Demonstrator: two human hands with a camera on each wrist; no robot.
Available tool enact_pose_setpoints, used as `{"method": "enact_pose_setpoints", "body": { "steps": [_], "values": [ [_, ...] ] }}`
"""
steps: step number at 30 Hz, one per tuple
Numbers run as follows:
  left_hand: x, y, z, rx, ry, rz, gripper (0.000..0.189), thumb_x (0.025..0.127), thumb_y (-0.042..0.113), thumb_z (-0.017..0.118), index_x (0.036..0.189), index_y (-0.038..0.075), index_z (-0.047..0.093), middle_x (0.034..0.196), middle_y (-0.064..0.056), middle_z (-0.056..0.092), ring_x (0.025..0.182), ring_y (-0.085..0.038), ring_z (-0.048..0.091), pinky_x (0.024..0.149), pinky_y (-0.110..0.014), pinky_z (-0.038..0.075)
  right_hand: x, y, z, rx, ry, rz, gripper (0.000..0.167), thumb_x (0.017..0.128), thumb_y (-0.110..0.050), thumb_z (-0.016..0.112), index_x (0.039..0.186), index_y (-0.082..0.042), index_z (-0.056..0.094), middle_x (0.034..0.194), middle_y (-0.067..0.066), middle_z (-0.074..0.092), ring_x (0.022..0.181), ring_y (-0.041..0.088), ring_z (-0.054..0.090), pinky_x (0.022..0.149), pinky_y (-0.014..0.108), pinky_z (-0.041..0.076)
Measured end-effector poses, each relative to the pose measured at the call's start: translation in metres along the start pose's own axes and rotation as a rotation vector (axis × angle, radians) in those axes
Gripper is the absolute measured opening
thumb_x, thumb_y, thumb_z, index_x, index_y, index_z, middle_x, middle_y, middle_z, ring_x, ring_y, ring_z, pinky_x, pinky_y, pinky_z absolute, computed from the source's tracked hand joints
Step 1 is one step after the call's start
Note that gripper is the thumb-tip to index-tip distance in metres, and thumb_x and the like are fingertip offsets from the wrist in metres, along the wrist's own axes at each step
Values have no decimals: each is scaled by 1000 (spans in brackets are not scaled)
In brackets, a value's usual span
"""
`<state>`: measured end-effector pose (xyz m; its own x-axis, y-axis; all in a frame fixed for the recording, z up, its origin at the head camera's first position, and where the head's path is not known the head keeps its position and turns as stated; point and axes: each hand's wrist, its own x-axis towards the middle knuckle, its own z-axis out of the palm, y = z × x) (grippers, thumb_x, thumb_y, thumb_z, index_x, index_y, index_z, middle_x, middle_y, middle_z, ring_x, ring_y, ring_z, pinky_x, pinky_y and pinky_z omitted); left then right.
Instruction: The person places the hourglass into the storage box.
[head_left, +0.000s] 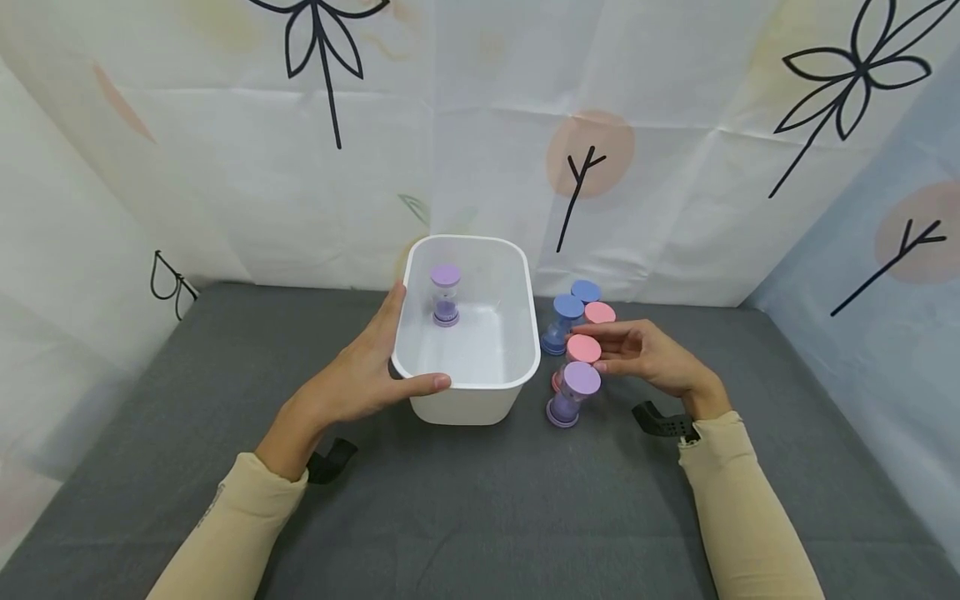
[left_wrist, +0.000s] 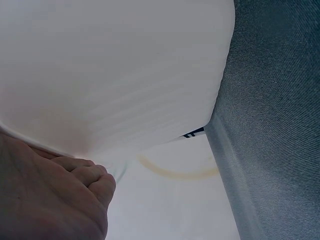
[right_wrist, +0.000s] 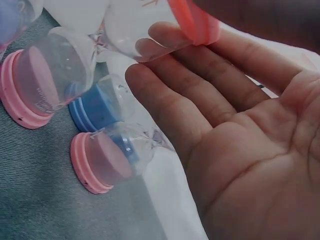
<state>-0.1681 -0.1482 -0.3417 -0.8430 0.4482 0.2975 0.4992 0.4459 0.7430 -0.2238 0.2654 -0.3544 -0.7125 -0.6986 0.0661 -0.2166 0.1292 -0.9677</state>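
Note:
My left hand [head_left: 356, 379] grips the left front corner of a white plastic bin [head_left: 491, 337], its thumb over the front rim and its fingers along the outer wall. Inside the bin stands a purple sand timer [head_left: 446, 293]. To the right of the bin, my right hand [head_left: 648, 358] pinches the top of a pink sand timer [head_left: 583, 350] between thumb and fingers. That timer's pink base [right_wrist: 25, 92] shows in the right wrist view, close to the cloth. Just in front of it a second purple sand timer [head_left: 573, 392] stands upright.
Behind the pinched timer stand a blue sand timer [head_left: 566, 312], another blue one [head_left: 586, 291] and a second pink one [head_left: 599, 312]. Grey cloth [head_left: 480, 517] covers the table. A white printed curtain [head_left: 480, 167] hangs along the back edge.

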Motion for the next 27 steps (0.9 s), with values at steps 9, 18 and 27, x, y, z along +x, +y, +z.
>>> {"method": "enact_pose_setpoints", "body": {
  "steps": [9,18,27],
  "values": [
    [-2,-1,-1,17,-6,-27,122,83,49,81,161,38,-12,167,12,3,148,-18,22,114,-54,29,5,6,3,-6,-13,6,57,93,8,68,145,10,46,140,29,55,120,24,63,94,34,53],
    [-2,0,0,14,-5,-23,122,82,49,82,160,39,-12,166,15,3,147,-17,24,113,-53,30,0,4,1,-7,83,9,57,88,12,71,140,16,48,126,17,68,112,19,67,88,33,55],
    [-2,-1,0,22,-5,-26,124,82,49,83,160,37,-13,169,6,1,149,-24,22,113,-57,29,-11,-15,-5,-42,195,-35,51,88,14,70,136,13,55,123,6,70,112,17,67,87,30,55]
  ]
}}
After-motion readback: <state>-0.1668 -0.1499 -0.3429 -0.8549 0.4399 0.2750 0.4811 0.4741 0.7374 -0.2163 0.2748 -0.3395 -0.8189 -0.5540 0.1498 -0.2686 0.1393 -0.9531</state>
